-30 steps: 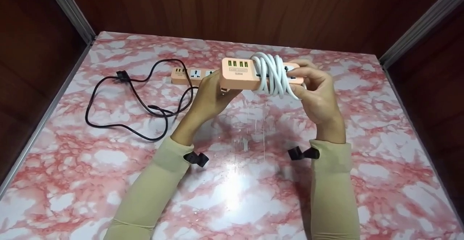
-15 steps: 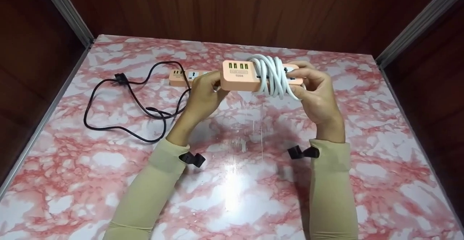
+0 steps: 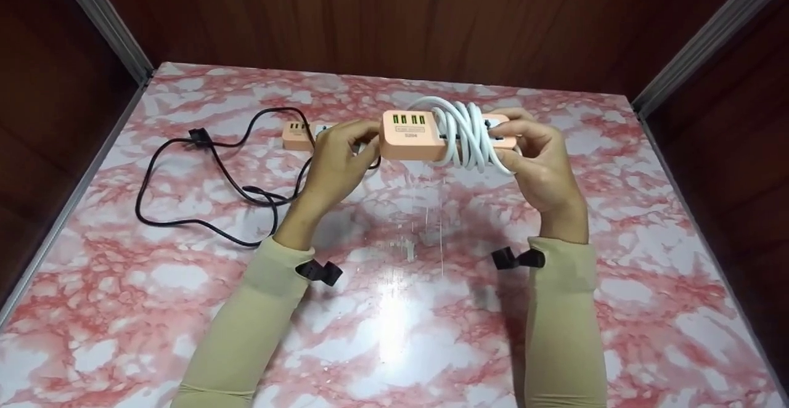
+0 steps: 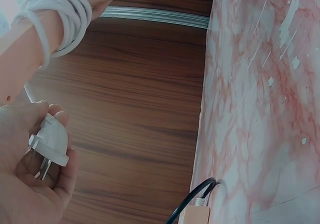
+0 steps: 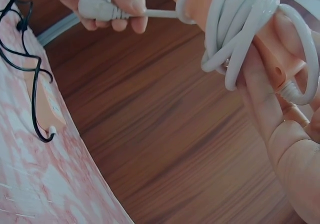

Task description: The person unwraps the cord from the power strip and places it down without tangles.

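Note:
An orange power strip (image 3: 412, 140) is held up over the table, its white cord (image 3: 466, 137) wound several times round its middle. My right hand (image 3: 542, 164) grips its right end, thumb and fingers pressing on the case and the lowest turns of cord. Left of the strip, my left hand (image 3: 339, 164) pinches the white plug (image 4: 52, 136) at the cord's end; in the head view the plug is hidden behind the fingers. The right wrist view shows a short straight length of cord running from the plug (image 5: 96, 6) to the coil.
A second orange power strip (image 3: 298, 135) lies on the table behind my left hand. Its black cord (image 3: 145, 192) spreads in loops to the left, with a black plug (image 3: 199, 137). The marbled table (image 3: 394, 334) ends at dark wood panels (image 3: 394, 20) behind and at both sides.
My left hand has moved left, away from the held power strip, drawing the plug with it. The upper turn of white cord has shifted left. The right hand keeps its grip, almost still.

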